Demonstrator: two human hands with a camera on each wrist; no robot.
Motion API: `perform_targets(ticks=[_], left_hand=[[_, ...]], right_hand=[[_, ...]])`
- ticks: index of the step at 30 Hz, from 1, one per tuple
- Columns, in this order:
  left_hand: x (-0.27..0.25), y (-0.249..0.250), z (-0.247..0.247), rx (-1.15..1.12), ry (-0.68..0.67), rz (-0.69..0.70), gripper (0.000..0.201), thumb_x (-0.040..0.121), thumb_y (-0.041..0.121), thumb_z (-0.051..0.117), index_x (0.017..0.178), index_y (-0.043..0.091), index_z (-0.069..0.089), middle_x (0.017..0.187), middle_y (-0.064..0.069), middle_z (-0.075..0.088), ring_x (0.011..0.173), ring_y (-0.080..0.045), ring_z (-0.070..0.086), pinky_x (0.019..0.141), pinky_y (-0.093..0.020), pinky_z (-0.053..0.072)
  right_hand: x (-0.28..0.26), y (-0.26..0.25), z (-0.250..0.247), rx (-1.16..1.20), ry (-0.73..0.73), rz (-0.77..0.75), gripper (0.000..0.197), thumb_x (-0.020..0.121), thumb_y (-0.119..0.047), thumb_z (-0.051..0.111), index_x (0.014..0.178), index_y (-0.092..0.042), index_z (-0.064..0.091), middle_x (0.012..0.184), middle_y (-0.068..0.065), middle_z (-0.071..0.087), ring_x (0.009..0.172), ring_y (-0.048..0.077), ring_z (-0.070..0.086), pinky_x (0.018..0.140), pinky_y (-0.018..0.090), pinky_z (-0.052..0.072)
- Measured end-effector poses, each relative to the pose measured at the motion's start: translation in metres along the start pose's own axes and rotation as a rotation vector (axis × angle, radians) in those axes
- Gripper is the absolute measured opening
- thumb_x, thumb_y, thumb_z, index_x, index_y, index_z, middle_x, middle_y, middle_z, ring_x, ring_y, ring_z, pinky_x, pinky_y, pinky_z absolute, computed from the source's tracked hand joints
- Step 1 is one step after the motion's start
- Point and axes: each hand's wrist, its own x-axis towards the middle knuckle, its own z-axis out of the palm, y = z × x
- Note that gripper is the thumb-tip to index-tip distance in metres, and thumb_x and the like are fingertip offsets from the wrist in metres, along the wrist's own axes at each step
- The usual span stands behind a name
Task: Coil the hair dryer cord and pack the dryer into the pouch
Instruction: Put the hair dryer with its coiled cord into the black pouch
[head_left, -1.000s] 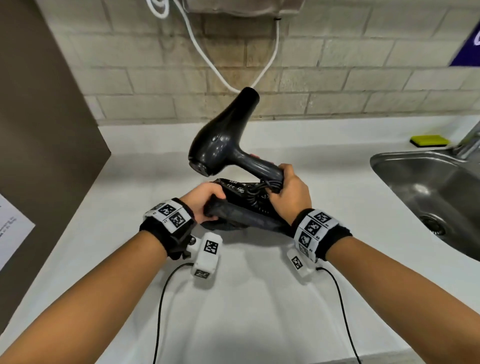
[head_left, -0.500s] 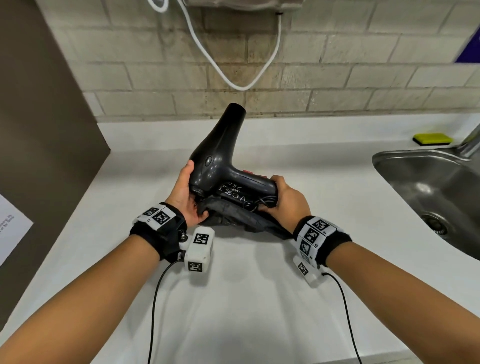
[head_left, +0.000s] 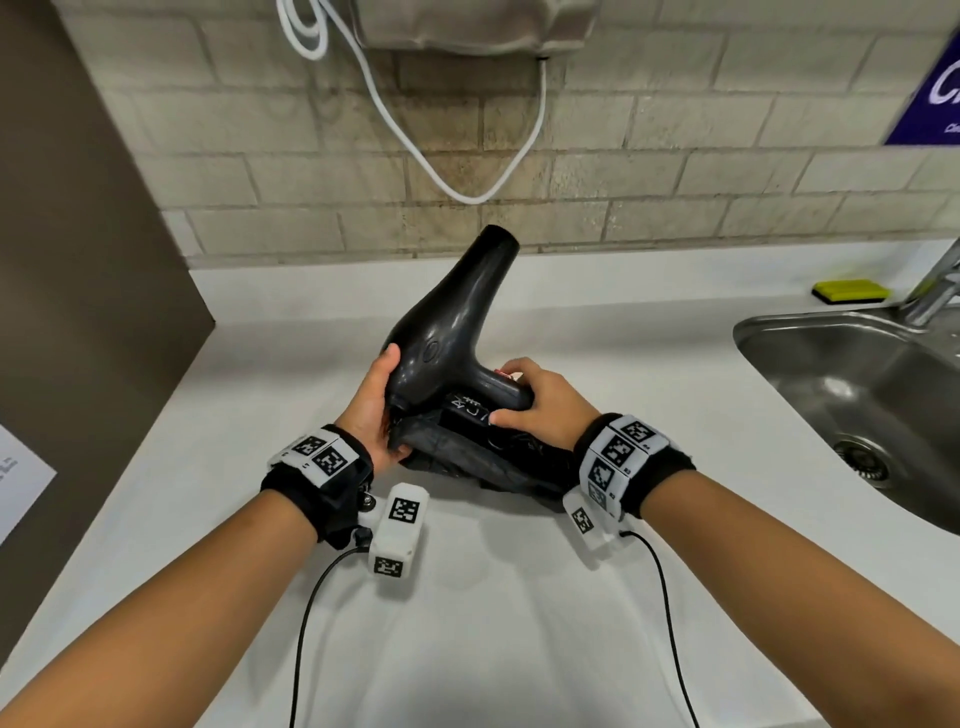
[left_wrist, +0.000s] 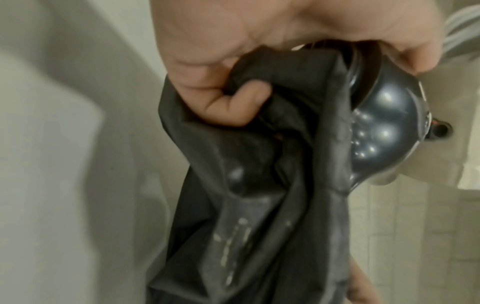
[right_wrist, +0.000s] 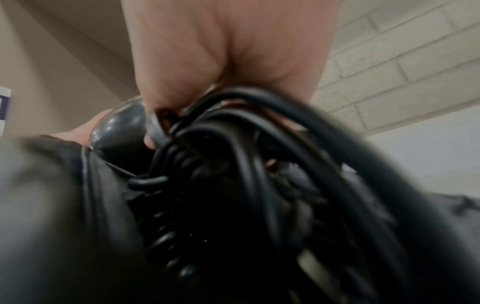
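Note:
The black hair dryer (head_left: 447, 332) tilts over the white counter, nozzle up toward the wall, handle pointing right into the mouth of the dark fabric pouch (head_left: 467, 457). My left hand (head_left: 374, 410) cups the dryer's rear end with the thumb and curls its fingers round the pouch's rim (left_wrist: 259, 107); the shiny dryer body (left_wrist: 376, 133) sits just behind that rim. My right hand (head_left: 535, 400) grips the handle together with the bundled black cord (right_wrist: 233, 164), which lies partly inside the pouch (right_wrist: 64, 185). The cord's plug is hidden.
A steel sink (head_left: 857, 395) with a tap is at the right, a yellow sponge (head_left: 852, 291) behind it. A white cable (head_left: 467, 156) loops down the brick wall from a wall unit. A brown panel (head_left: 78, 234) bounds the counter (head_left: 467, 623) on the left.
The dryer has come down and its handle has slid into the pouch mouth. My left hand moved from the pouch edge to the dryer's rear, still holding fabric.

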Motion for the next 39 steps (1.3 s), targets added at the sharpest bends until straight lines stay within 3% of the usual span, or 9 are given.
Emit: perform_targets(ticks=[3, 5, 8, 13, 21, 23, 29, 33, 39], left_hand=[[-0.002, 0.008, 0.001, 0.079, -0.127, 0.048, 0.082, 0.056, 0.071, 0.061, 0.118, 0.016, 0.060, 0.112, -0.010, 0.067, 0.103, -0.024, 0.064, 0.085, -0.035, 0.055], [0.000, 0.015, -0.001, 0.199, -0.161, 0.113, 0.073, 0.062, 0.061, 0.071, 0.115, 0.013, 0.057, 0.110, -0.012, 0.067, 0.096, -0.021, 0.066, 0.083, -0.032, 0.055], [0.003, 0.027, 0.000, 0.394, -0.157, 0.153, 0.011, 0.091, 0.020, 0.053, 0.101, 0.016, 0.053, 0.099, -0.005, 0.062, 0.077, -0.010, 0.065, 0.068, -0.022, 0.056], [0.006, 0.044, 0.004, 0.790, -0.112, 0.201, 0.046, 0.077, -0.020, 0.053, 0.112, 0.010, 0.049, 0.098, -0.007, 0.057, 0.095, -0.021, 0.054, 0.071, -0.024, 0.049], [0.009, 0.069, 0.022, 1.394, 0.370, 0.339, 0.039, 0.085, 0.007, 0.042, 0.120, 0.012, 0.061, 0.132, -0.018, 0.047, 0.114, -0.036, 0.052, 0.102, -0.035, 0.042], [0.008, 0.075, 0.026, 1.471, 0.368, 0.278, 0.040, 0.087, 0.011, 0.041, 0.123, 0.015, 0.058, 0.137, -0.018, 0.038, 0.113, -0.037, 0.052, 0.104, -0.037, 0.041], [-0.009, 0.089, 0.043, 1.215, 0.323, 0.478, 0.043, 0.083, -0.006, 0.040, 0.112, 0.009, 0.067, 0.121, -0.010, 0.063, 0.114, -0.027, 0.055, 0.099, -0.026, 0.042], [-0.024, 0.088, 0.057, 1.448, 0.131, 0.466, 0.052, 0.085, -0.005, 0.037, 0.131, 0.015, 0.051, 0.139, -0.008, 0.043, 0.126, -0.029, 0.041, 0.096, -0.030, 0.038], [-0.033, 0.093, 0.075, 1.357, 0.086, 0.490, 0.057, 0.086, -0.007, 0.031, 0.130, 0.021, 0.053, 0.112, -0.007, 0.058, 0.091, -0.025, 0.056, 0.074, -0.031, 0.049]], right_hand=[[0.002, 0.004, -0.005, 0.008, -0.024, -0.008, 0.042, 0.079, -0.018, 0.069, 0.118, -0.016, 0.051, 0.100, 0.006, 0.063, 0.089, 0.023, 0.063, 0.084, 0.032, 0.051], [-0.001, 0.009, -0.010, 0.006, 0.010, -0.010, 0.037, 0.080, -0.014, 0.068, 0.114, -0.016, 0.052, 0.097, 0.005, 0.064, 0.088, 0.022, 0.062, 0.084, 0.032, 0.050], [-0.006, 0.015, -0.015, 0.005, 0.075, -0.016, 0.035, 0.080, -0.011, 0.067, 0.112, -0.017, 0.053, 0.097, 0.004, 0.064, 0.089, 0.021, 0.061, 0.083, 0.030, 0.049], [-0.009, 0.017, -0.016, -0.019, 0.137, -0.015, 0.037, 0.081, -0.015, 0.066, 0.114, -0.021, 0.051, 0.100, 0.004, 0.063, 0.088, 0.023, 0.063, 0.082, 0.036, 0.053], [-0.013, 0.009, -0.007, -0.061, 0.208, -0.036, 0.042, 0.083, -0.016, 0.066, 0.121, -0.017, 0.051, 0.107, -0.001, 0.061, 0.093, 0.014, 0.055, 0.084, 0.021, 0.038], [-0.013, 0.009, -0.006, -0.059, 0.190, -0.047, 0.047, 0.083, -0.016, 0.065, 0.127, -0.019, 0.048, 0.113, 0.001, 0.062, 0.100, 0.017, 0.057, 0.089, 0.022, 0.040], [-0.009, 0.018, -0.006, -0.089, 0.141, -0.043, 0.054, 0.086, -0.021, 0.060, 0.136, -0.029, 0.039, 0.126, 0.000, 0.057, 0.113, 0.021, 0.055, 0.101, 0.042, 0.043], [-0.005, 0.020, -0.009, -0.158, 0.206, -0.043, 0.054, 0.086, -0.016, 0.061, 0.136, -0.023, 0.042, 0.130, 0.002, 0.055, 0.120, 0.021, 0.049, 0.105, 0.028, 0.035], [0.001, 0.025, 0.000, -0.245, 0.204, -0.070, 0.052, 0.082, -0.018, 0.063, 0.129, -0.033, 0.048, 0.121, -0.004, 0.058, 0.115, 0.022, 0.052, 0.100, 0.042, 0.042]])
